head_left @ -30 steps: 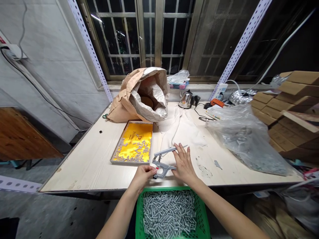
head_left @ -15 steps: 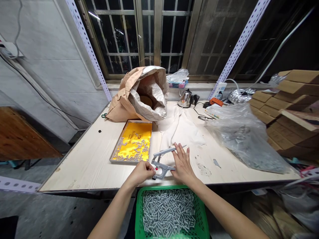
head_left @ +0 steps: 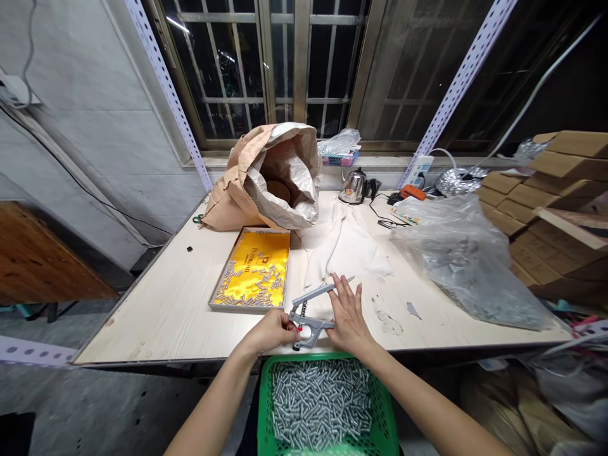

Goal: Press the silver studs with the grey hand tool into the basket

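Observation:
My right hand point(head_left: 350, 324) is wrapped round the spread handles of grey hand pliers point(head_left: 312, 321), with a dark coil spring between them and a small red piece at the jaw. The fingers of my left hand point(head_left: 270, 330) are pinched together at the jaw end; what they hold, if anything, is hidden. Below the table edge, a green basket point(head_left: 390, 405) is filled with small silver ribbed metal pieces point(head_left: 320, 402). Behind my left hand lies a shallow tray point(head_left: 247, 309) lined with yellow printed cloth point(head_left: 259, 246), where more small silver pieces are scattered.
A large paper sack point(head_left: 228, 196) lies open at the back. White cloth point(head_left: 351, 247) spreads beside the tray. A metal kettle point(head_left: 352, 187) stands near the window. To the right are a clear plastic bag point(head_left: 468, 266) and stacked cardboard boxes point(head_left: 555, 234).
The pliers' jaw end has shifted slightly down, and my left fingers remain pinched beside it. My right hand keeps its hold on the handles.

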Motion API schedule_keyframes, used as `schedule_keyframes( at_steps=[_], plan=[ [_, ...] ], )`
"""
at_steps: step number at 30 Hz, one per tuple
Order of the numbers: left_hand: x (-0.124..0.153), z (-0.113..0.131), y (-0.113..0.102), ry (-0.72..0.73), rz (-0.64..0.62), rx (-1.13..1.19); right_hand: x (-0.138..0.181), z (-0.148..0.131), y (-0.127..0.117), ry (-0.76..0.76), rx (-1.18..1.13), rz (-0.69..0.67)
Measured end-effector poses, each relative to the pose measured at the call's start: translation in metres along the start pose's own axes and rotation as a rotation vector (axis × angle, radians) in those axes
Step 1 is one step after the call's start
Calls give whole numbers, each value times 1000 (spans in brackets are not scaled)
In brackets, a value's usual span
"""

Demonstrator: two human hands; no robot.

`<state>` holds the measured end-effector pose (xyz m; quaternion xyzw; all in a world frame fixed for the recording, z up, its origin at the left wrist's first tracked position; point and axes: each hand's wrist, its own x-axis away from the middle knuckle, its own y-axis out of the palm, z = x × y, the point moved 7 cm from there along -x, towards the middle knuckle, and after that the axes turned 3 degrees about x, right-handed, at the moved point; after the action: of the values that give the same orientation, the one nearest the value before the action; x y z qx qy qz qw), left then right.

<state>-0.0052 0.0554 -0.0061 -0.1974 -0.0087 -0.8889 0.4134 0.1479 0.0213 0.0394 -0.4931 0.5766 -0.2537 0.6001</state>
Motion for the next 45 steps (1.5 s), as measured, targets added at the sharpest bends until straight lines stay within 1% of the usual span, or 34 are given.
schedule_keyframes(
  at_steps=[5, 9, 12, 13, 15, 17, 19, 22, 24, 26, 28, 31, 33, 34, 36, 38, 41, 42, 43, 45],
  plan=[
    [3, 4, 1, 16, 14, 99, -1, 1, -1, 19, -2, 11],
    [7, 7, -1, -1, 30, 116, -2, 0, -4, 12, 4, 35],
    [12, 13, -3, 4, 41, 112, -4, 2, -7, 18, -6, 45],
    [15, 16, -4, 11, 47, 117, -5, 3, -6, 24, -10, 22],
    [20, 23, -7, 32, 81, 134, -7, 7, 2, 37, 25, -97],
    [26, 27, -12, 46, 151, 151, -7, 11, 15, 43, 92, -245],
    [30, 25, -16, 28, 233, 180, -8, 14, 27, 34, 143, -350],
    [31, 18, -18, -23, 333, 262, -13, 16, 39, 3, 161, -412],
    [30, 14, -16, -34, 366, 295, -17, 15, 41, -9, 176, -422],
    [29, 13, -11, -37, 372, 286, -22, 15, 34, -9, 192, -393],
    [28, 12, -5, -45, 351, 247, -27, 14, 21, -6, 201, -338],
    [29, 12, 5, -30, 299, 214, -30, 8, 0, -44, 164, -189],
    [29, 11, 9, -13, 292, 212, -27, 3, -13, -78, 109, -67],
    [29, 10, 10, -5, 305, 205, -24, 1, -17, -90, 84, -17],
    [30, 9, 9, 21, 355, 163, -17, -2, -22, -87, 59, 40],
    [35, 13, 6, 79, 424, 104, -11, -3, -25, -68, 52, 63],
    [54, 27, 1, 187, 527, 43, -1, 0, -27, -46, 38, 67],
    [62, 33, 1, 208, 521, 23, 3, 2, -28, -46, 33, 67],
    [69, 38, 3, 215, 471, -9, 6, 4, -28, -48, 30, 67],
    [77, 45, 11, 186, 278, -113, 12, 9, -29, -53, 28, 70]
  ],
)
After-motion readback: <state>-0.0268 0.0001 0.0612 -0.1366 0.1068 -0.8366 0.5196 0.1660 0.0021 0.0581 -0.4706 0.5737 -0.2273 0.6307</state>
